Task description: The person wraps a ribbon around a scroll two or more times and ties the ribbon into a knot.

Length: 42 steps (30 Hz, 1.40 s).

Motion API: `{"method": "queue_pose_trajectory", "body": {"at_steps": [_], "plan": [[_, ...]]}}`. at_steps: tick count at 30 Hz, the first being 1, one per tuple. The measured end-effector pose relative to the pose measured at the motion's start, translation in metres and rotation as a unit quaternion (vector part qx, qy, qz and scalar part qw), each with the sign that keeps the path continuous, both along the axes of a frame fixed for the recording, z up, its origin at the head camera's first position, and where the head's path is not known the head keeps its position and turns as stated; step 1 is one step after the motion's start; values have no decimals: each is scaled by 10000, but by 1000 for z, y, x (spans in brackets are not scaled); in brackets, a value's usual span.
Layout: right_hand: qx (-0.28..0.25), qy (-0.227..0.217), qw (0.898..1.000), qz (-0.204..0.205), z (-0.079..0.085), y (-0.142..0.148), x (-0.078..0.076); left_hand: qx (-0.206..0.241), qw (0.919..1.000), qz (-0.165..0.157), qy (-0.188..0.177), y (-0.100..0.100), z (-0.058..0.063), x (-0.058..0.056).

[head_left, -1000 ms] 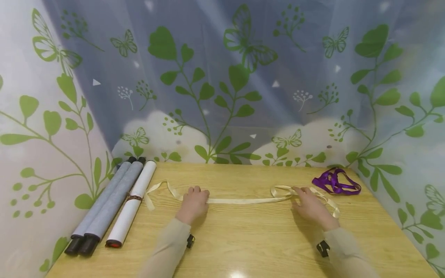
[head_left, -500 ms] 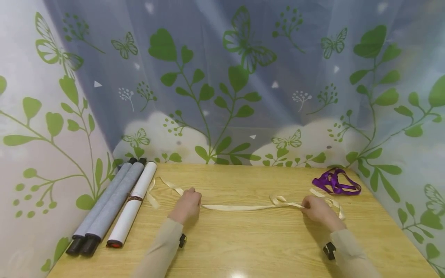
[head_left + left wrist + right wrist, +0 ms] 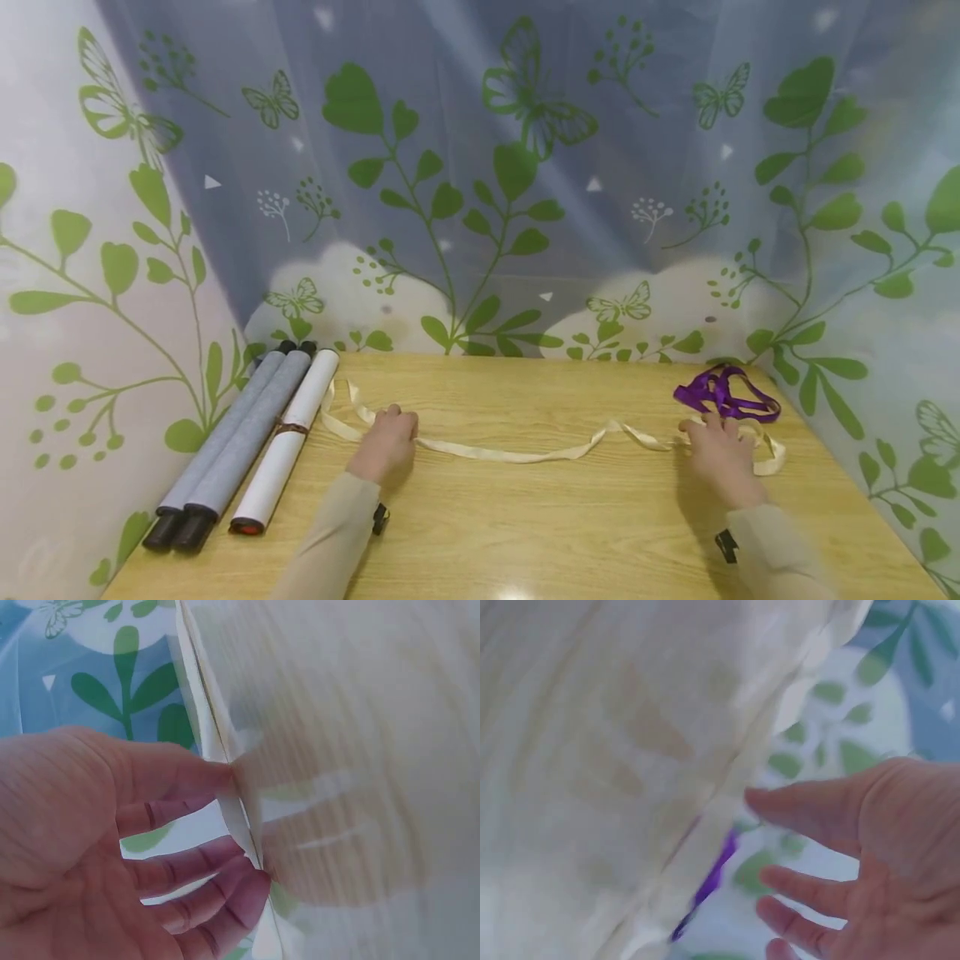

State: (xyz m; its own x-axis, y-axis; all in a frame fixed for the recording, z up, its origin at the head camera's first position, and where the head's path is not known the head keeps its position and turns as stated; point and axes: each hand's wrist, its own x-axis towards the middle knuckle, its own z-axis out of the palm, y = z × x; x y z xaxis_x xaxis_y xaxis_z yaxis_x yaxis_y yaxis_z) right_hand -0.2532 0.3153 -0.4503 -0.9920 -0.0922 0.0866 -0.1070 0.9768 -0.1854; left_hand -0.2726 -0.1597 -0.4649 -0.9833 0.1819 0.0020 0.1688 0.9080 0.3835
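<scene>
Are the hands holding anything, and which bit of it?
Nothing looks gripped. The left hand only touches the cream ribbon toward its left end, with no visible pinch; the right hand is spread near its other end.

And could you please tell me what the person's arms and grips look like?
The left sleeve and right sleeve are long, plain and light beige. A small black fitting shows near the wrist end of each. The left grip and right grip are bare, without gloves.
</scene>
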Motion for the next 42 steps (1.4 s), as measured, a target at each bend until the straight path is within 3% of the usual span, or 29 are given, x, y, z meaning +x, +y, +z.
{"method": "queue_pose_trajectory", "body": {"at_steps": [4,8,12,18,28,34,42], "plan": [[-253,47,9977,630,5,-35,-4,-58,10000,32,-73,7,4,2],[-850,-489,9867,1299,2,-62,-9,-208,9998,48,-56,14,5,3],[-1071,-633,9846,1226,-6,-68,-14,-285,9995,94,30,15,2,3],[-1172,-626,9852,1081,-14,-51,-16,-189,9993,320,-68,2,0,5],[-1211,-552,9815,1377,-12,-13,-11,-195,9981,492,-327,-4,7,4],[-1061,-819,9835,1215,-7,-9,-5,-269,9968,602,-454,-8,8,5],[-929,-845,9856,1136,-6,-8,-3,-329,9968,593,-427,-15,12,6]]}}
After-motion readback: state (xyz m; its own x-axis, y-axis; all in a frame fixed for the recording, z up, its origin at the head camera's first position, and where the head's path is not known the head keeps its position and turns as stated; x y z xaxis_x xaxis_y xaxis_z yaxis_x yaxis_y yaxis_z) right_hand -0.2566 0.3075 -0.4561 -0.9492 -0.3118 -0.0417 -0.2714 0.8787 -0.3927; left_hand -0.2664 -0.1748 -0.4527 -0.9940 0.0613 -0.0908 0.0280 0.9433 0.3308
